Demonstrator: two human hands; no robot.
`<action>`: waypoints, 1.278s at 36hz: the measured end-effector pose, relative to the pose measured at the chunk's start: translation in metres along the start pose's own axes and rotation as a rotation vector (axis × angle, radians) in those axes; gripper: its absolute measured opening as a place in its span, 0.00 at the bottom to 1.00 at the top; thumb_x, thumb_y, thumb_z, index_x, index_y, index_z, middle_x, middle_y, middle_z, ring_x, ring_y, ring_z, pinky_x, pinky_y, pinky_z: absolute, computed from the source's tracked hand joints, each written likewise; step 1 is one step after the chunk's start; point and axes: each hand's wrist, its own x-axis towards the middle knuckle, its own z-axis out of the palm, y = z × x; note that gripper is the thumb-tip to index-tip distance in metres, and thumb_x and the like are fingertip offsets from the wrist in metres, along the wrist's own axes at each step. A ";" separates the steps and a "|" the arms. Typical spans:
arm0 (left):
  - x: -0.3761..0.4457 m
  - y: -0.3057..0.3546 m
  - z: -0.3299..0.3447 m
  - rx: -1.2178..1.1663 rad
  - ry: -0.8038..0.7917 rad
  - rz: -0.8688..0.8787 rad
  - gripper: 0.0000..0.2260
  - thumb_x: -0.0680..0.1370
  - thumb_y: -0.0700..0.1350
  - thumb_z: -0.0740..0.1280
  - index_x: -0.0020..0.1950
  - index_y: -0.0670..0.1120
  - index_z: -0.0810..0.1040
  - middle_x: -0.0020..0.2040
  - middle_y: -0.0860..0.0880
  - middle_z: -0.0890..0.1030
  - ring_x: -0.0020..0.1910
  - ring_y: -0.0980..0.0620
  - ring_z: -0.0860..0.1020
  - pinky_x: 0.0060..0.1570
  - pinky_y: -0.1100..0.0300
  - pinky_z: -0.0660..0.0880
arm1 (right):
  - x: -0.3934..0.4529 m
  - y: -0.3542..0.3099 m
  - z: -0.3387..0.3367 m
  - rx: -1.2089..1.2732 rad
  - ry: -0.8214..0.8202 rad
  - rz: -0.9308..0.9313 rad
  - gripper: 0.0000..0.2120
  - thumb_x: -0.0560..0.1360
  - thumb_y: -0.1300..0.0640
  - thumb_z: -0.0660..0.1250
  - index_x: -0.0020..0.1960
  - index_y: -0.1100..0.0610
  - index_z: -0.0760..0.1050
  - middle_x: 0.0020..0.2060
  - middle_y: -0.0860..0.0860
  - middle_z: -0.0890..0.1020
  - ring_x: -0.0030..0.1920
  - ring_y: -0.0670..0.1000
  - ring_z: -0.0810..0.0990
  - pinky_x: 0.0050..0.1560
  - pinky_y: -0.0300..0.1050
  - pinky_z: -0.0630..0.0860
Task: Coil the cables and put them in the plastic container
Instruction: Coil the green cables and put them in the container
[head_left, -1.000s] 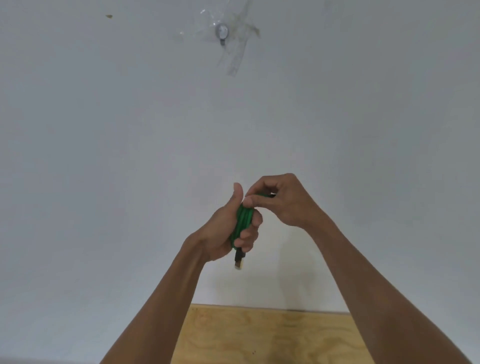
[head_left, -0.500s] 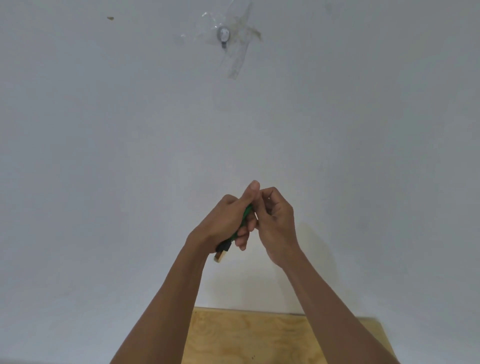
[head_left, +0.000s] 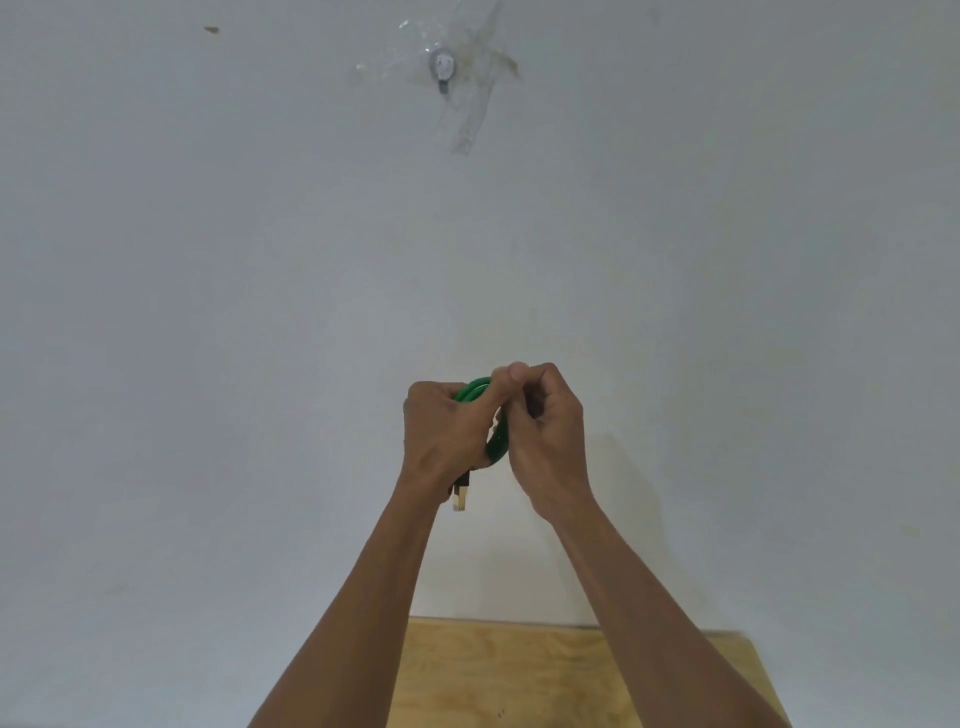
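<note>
Both forearms rise from the bottom edge toward the middle of the view, where the two hands meet in front of a pale wall. The left hand (head_left: 445, 439) curls around one coiled green cable (head_left: 497, 444), its plug (head_left: 460, 496) hanging at 6 o'clock below the fist. The right hand (head_left: 548, 441), fingers curled, pinches the coil at its 3 o'clock side. One wooden table (head_left: 524, 675) lies at 6 o'clock; one taped hook (head_left: 442, 69) sits at 12 o'clock.

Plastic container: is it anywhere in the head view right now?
No. Only both hands gripping the green cable, the wall and a plywood surface show.
</note>
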 end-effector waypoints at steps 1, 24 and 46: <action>0.000 -0.001 -0.001 -0.024 0.003 -0.006 0.33 0.65 0.69 0.75 0.24 0.42 0.66 0.22 0.47 0.62 0.21 0.47 0.64 0.28 0.49 0.76 | 0.000 0.000 0.000 -0.014 0.000 -0.005 0.13 0.80 0.49 0.65 0.44 0.58 0.73 0.36 0.56 0.79 0.34 0.51 0.75 0.36 0.51 0.76; -0.005 -0.008 -0.011 0.139 0.325 0.194 0.32 0.83 0.58 0.60 0.31 0.32 0.67 0.28 0.32 0.67 0.31 0.35 0.75 0.31 0.51 0.69 | 0.023 -0.014 -0.040 -0.166 -0.442 0.023 0.08 0.81 0.61 0.64 0.56 0.59 0.81 0.38 0.50 0.85 0.37 0.48 0.81 0.40 0.40 0.79; -0.005 -0.003 -0.019 0.125 0.370 0.085 0.27 0.84 0.56 0.57 0.35 0.39 0.78 0.24 0.47 0.68 0.20 0.52 0.66 0.21 0.61 0.69 | 0.003 -0.034 -0.011 -0.208 -0.225 0.050 0.10 0.69 0.60 0.78 0.49 0.56 0.83 0.36 0.48 0.87 0.37 0.44 0.85 0.45 0.41 0.83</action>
